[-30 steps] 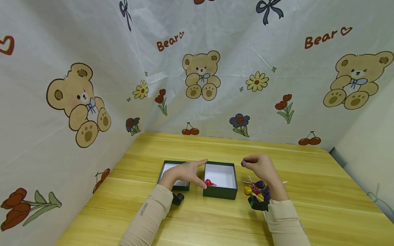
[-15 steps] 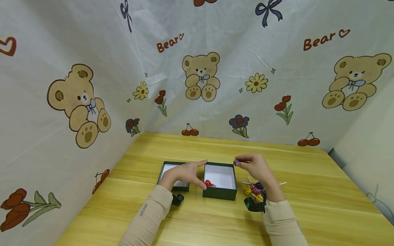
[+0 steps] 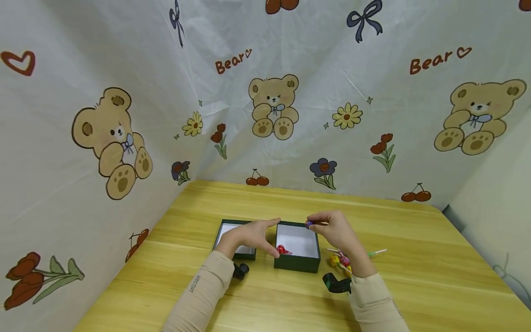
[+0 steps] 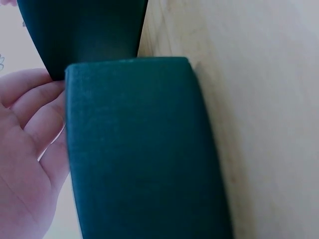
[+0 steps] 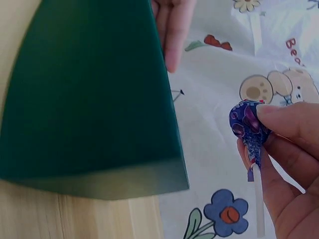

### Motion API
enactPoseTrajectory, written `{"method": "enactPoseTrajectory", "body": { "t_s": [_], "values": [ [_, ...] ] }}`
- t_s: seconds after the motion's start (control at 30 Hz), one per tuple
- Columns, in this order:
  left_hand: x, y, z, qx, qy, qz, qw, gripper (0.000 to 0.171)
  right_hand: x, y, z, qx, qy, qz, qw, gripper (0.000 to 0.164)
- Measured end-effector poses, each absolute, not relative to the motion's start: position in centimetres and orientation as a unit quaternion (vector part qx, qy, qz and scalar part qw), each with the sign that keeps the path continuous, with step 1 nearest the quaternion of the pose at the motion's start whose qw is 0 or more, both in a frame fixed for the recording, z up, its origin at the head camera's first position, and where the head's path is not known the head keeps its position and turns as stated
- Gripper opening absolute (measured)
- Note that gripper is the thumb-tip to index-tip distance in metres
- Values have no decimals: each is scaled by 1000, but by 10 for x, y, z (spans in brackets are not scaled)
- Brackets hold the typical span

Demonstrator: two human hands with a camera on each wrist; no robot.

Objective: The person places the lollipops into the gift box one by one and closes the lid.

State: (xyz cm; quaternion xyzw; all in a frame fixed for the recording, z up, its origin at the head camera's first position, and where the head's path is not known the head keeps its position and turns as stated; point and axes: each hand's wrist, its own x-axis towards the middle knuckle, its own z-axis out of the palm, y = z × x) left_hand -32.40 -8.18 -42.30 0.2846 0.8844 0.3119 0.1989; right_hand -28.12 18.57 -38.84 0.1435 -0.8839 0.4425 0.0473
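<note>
A purple-wrapped lollipop [image 5: 247,122] is pinched by its head between the thumb and fingers of my right hand [image 3: 338,233], its white stick pointing down in the right wrist view. That hand is over the back right corner of a dark green box [image 3: 297,264] with a white inside. In the box's front left part lies a red lollipop [image 3: 284,250]. My left hand [image 3: 248,234] spreads thumb and fingers along the box's left side, fingertips right at its rim. Below that hand sits a second green box [image 3: 248,256], partly hidden by it.
Several lollipops [image 3: 344,262] with yellow and pink wrappers lie right of the box, partly hidden by the right forearm. A dark wrist camera [image 3: 336,283] sticks out from the right wrist, another [image 3: 240,271] from the left. A bear-printed cloth [image 3: 274,152] hangs behind the wooden table [image 3: 265,304].
My right hand has moved left with the purple lollipop, from right of the box to over its back right corner. The left hand stays at the box's left side.
</note>
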Motion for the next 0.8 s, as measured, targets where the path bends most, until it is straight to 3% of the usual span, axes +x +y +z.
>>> {"method": "enactPoseTrajectory", "body": {
  "t_s": [0.8],
  "values": [
    [-323,-83,-421,287,890,295,196,112,-295,144,-405,168,-885,435,3,14]
  ]
}}
